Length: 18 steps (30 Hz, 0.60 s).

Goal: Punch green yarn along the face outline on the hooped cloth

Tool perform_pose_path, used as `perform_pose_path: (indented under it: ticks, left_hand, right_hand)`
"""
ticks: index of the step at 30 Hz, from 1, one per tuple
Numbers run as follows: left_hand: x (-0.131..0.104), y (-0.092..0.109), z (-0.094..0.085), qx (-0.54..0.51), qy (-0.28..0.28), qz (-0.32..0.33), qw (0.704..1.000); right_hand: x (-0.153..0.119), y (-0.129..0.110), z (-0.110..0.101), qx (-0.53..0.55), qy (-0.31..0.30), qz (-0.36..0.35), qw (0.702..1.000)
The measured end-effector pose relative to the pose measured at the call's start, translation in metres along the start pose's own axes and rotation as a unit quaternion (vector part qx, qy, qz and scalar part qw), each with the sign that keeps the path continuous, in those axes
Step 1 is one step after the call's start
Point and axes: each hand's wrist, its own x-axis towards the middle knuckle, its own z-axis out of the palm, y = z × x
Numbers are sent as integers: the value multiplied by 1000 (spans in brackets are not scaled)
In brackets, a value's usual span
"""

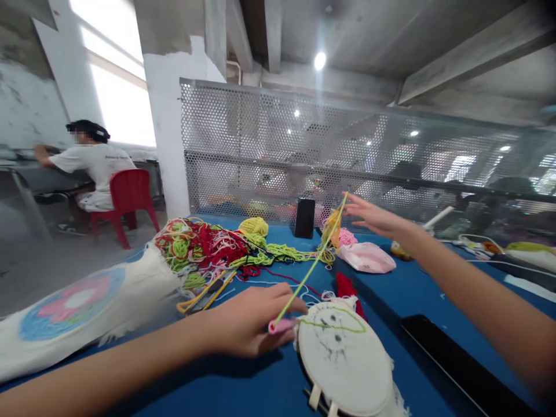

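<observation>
My left hand (254, 315) is closed around a pink punch needle (282, 326), beside the left edge of a round embroidery hoop (358, 370). White cloth is stretched in the hoop, with dark marks and a loose loop of green yarn across it. From the punch needle's open end, light green yarn (313, 264) runs taut up to the fingertips of my right hand (367, 215). That hand is raised over the table, the yarn at its index fingertip and its other fingers extended. The exact pinch is hard to make out.
A tangled yarn pile (208, 240) and a yellow-handled utility knife (212, 289) lie left. A phone (304, 218) stands upright before the perforated metal screen (260, 145). A pink bag (367, 257) and a long black object (460, 359) are right. Painted cloth (82, 298) lies far left; a person (93, 162) sits beyond.
</observation>
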Motion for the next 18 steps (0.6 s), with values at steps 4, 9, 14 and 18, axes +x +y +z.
perform_pose_path:
  ticks: [4,9,14,18]
  left_hand:
    - [-22,-9,-16,129,-89,23,987]
    - [-15,-33,-27,216,-50,-68,973]
    - [35,-62,-25,80,123,-212,966]
    - [60,-86,-12,95,100,-224,965]
  right_hand:
    - [-7,-3,40,-2,-49,-66,997]
    - [-22,-19,80,-50,-106,-152,981]
    - [-29,-26,116,-52,-186,-225,955]
    - [-27,-12,131,-84,-157,-259,949]
